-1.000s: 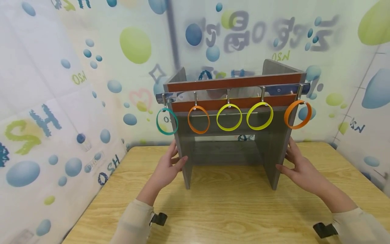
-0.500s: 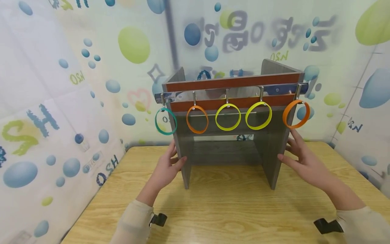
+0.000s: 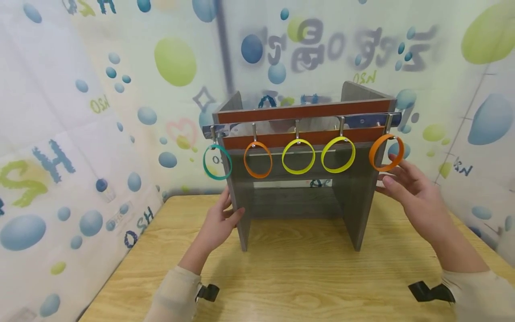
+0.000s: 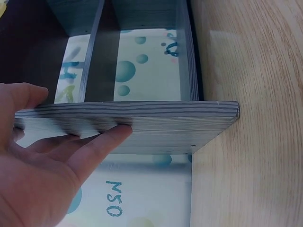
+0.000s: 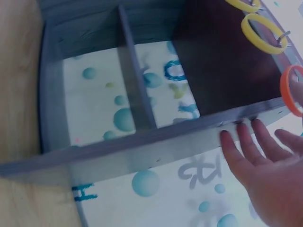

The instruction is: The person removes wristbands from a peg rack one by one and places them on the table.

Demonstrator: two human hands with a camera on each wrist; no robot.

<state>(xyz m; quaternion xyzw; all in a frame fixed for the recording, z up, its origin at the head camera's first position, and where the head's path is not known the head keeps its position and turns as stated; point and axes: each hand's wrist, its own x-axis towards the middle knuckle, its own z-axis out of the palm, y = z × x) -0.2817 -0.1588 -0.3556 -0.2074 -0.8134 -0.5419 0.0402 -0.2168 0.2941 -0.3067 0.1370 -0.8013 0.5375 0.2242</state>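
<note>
A grey wooden shelf unit (image 3: pixel 297 203) with red-brown strips stands on the table. Across its front runs a shiny rail (image 3: pixel 372 120) with small hooks. From the hooks hang a teal ring (image 3: pixel 217 177), an orange ring (image 3: pixel 259 176), two yellow rings and, at the right end, another orange ring (image 3: pixel 386 168). My left hand (image 3: pixel 219 222) grips the left side panel (image 4: pixel 165 124), thumb over its front edge and fingers along the outer face. Beside the right panel (image 5: pixel 118 153), my right hand (image 3: pixel 422 203) has its fingers spread, near the right orange ring. Whether its fingertips touch the panel, I cannot tell.
The unit rests on a wood-grain table (image 3: pixel 297 277), whose back edge meets a patterned curtain (image 3: pixel 177 62). A divider (image 5: pixel 137 71) splits the unit's inside. Black wrist mounts (image 3: pixel 208 292) stick out at both sleeves.
My right hand has left its place low on the right panel and risen toward the right orange ring, its fingers opening out. My left hand keeps its hold. The view has shifted slightly.
</note>
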